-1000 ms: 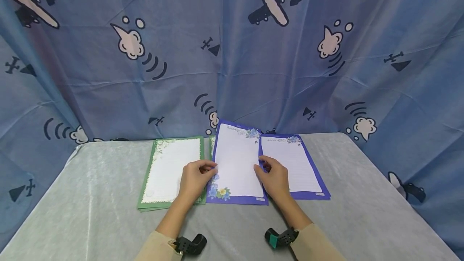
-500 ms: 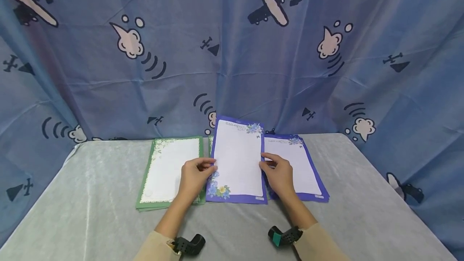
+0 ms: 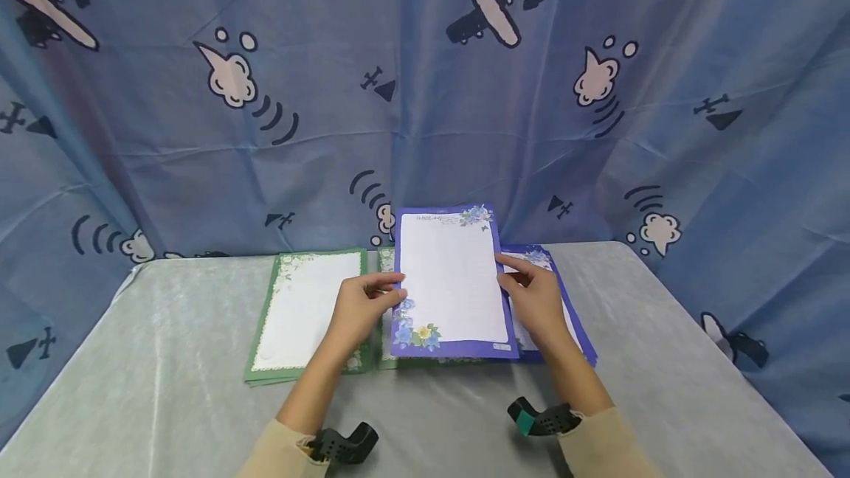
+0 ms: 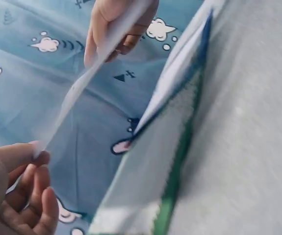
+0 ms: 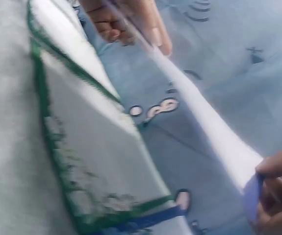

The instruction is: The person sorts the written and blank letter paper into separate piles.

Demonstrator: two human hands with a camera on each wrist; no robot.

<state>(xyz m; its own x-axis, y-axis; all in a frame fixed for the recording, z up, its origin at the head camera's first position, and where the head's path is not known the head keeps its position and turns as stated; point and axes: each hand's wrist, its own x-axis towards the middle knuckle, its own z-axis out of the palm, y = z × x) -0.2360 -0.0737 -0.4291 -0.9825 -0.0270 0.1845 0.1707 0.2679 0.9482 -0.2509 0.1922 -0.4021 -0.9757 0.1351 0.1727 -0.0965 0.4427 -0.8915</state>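
A purple-bordered sheet of writing paper [image 3: 451,279] with blue flowers is held up above the table between both hands. My left hand [image 3: 361,308] pinches its left edge, thumb and fingers at the border. On the opposite edge, my right hand [image 3: 536,301] pinches it too. Both wrist views show the sheet [image 4: 77,93] nearly edge-on, raised over the papers below. Under it lies a green-bordered sheet [image 5: 96,142], partly hidden in the head view. A second purple-bordered sheet [image 3: 578,316] lies to the right, half covered by the raised sheet and my right hand.
To the left lies a stack of green-bordered sheets [image 3: 312,301], its edges slightly offset. A grey cloth covers the table [image 3: 192,330]. Behind it hangs a blue curtain [image 3: 319,190] printed with planes and clouds, close to the table's back edge.
Both hands have lifted the purple-bordered sheet up off the table and shifted it a little right. More of the green-bordered sheet beneath now shows.
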